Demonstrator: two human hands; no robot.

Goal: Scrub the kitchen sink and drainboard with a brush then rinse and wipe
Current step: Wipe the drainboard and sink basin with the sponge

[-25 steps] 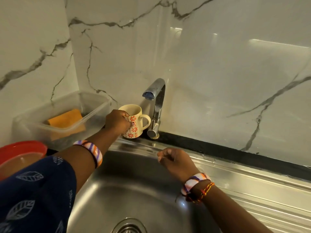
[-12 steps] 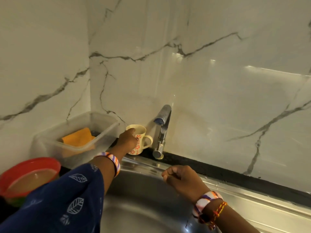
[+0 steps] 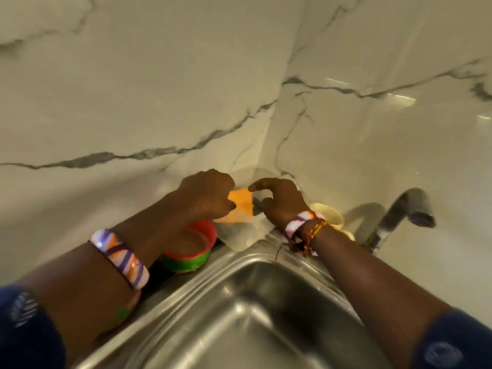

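The steel sink (image 3: 239, 315) fills the lower middle of the blurred head view. At the corner behind it stands a clear plastic container (image 3: 241, 237) with an orange sponge (image 3: 241, 206) inside. My left hand (image 3: 207, 195) has its fingers curled over the container's left rim. On the right rim, my right hand (image 3: 279, 201) has finger and thumb curved round the wall. No brush shows.
A red and green bowl (image 3: 191, 243) sits on the counter just left of the container, under my left wrist. A cream mug (image 3: 330, 214) stands behind my right wrist, and the chrome tap (image 3: 399, 214) is further right. Marble walls meet in the corner.
My left hand let go of the mug and moved left to the container. My right hand left the sink's rim and reached the container too. The view swung left.
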